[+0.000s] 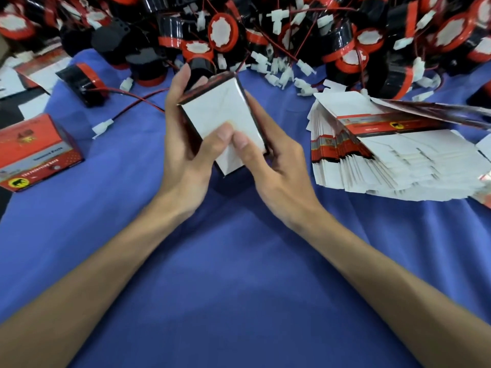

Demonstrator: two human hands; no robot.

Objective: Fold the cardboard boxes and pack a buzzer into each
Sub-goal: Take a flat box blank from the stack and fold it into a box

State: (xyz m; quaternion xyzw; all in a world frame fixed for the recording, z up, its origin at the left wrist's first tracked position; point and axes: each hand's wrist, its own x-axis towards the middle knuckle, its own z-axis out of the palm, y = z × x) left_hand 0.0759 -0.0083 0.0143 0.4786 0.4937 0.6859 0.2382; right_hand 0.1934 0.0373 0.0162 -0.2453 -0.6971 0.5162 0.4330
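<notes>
A blue cloth covers the table [239, 261], and along its far edge lies a deep heap of black and red buzzers [292, 30] tangled with red wires and white plugs. To the right sits a slumped stack of flat, unfolded boxes [393, 160], white sides mostly up, with red printed bands showing. At the left edge stands a closed red box [39, 152]. In the middle, raised above the cloth, is the folded box [220, 107] being worked on, its white inner flap facing up and its dark sides tilted away. The left hand [183, 147] wraps its curled fingers round the box's left side, and the right hand [279, 166] cups the right side; both thumbs press side by side on the lower part of the white flap. A single buzzer [85, 83] lies apart at the left, its wire trailing to a white plug [102, 127].
</notes>
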